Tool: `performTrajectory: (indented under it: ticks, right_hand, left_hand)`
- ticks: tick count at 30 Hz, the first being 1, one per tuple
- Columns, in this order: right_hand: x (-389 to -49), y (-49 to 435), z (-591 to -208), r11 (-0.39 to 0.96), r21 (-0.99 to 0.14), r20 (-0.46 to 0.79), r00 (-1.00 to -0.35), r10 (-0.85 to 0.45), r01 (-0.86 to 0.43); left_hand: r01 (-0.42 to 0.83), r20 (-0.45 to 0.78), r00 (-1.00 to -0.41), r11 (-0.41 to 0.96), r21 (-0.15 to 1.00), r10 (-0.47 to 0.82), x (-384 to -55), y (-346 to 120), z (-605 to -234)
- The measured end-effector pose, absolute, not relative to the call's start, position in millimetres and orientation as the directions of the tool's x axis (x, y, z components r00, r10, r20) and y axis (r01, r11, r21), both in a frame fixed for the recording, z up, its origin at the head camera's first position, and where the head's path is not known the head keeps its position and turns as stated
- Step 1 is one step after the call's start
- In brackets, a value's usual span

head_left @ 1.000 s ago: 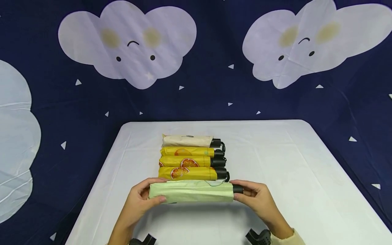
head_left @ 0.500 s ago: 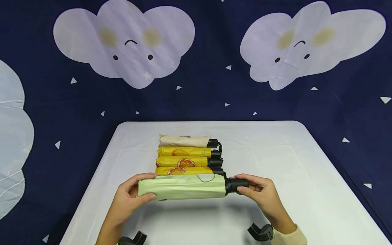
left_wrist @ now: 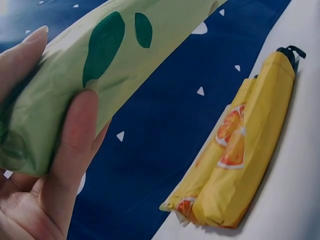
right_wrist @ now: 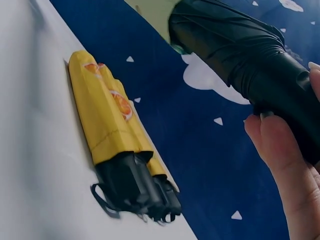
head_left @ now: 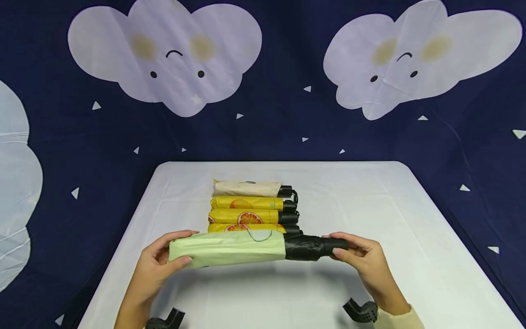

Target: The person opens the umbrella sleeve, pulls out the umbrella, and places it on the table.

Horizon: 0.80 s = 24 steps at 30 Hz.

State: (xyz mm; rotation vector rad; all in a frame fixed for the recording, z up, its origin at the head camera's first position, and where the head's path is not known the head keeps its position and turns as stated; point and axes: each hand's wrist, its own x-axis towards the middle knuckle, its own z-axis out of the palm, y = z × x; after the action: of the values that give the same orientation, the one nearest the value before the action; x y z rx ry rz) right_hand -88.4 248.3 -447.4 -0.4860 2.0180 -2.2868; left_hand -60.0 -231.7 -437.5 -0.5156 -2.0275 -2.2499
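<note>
A folded black umbrella [head_left: 304, 247] sticks partway out of its pale green sleeve [head_left: 230, 250], lifted above the table. My left hand [head_left: 158, 260] grips the sleeve's closed end, thumb in front and fingers behind. Dark green leaf prints mark the sleeve [left_wrist: 75, 75] in the left wrist view. At the other end my right hand [head_left: 361, 256] pinches the umbrella's black handle [right_wrist: 295, 95] between thumb and fingers. Gathered black fabric shows between the handle and the sleeve's mouth. The sleeve overlaps the nearest yellow umbrella in the head view.
Behind lie three yellow umbrellas with orange-slice prints, the middle yellow umbrella [head_left: 230, 216] among them, and a cream umbrella [head_left: 246, 188] farthest back. All lie side by side on the white table [head_left: 349, 196], black handles rightward. A dark blue cloud-print cloth [head_left: 287, 132] hangs behind.
The hands have moved apart, the left hand going left with the sleeve and the right hand slightly right. More of the black umbrella has come out of the sleeve.
</note>
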Motion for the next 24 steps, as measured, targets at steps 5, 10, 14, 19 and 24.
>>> performTrajectory:
  ticks: [5, 10, 14, 19, 24]
  right_hand:
    - [-88, 260, -449, -0.149, -0.973, 0.208, -0.946, -0.249, -0.174]
    - [-84, 275, -453, -0.135, -0.977, 0.191, -0.954, -0.233, -0.162]
    - [-82, 288, -459, -0.122, -0.983, 0.159, -0.964, -0.215, -0.135]
    - [-80, 310, -471, -0.124, -0.984, 0.152, -0.97, -0.192, -0.13]
    - [-77, 333, -485, -0.141, -0.983, 0.146, -0.972, -0.184, -0.121]
  left_hand:
    - [0.251, 0.265, -0.954, -0.108, 0.962, 0.142, -58, -239, -440]
    - [0.237, 0.249, -0.963, -0.116, 0.965, 0.107, -53, -248, -446]
    - [0.246, 0.254, -0.964, -0.104, 0.964, 0.076, -50, -257, -452]
    - [0.257, 0.265, -0.961, -0.105, 0.961, 0.078, -48, -267, -463]
    - [0.224, 0.235, -0.968, -0.117, 0.968, 0.091, -50, -267, -477]
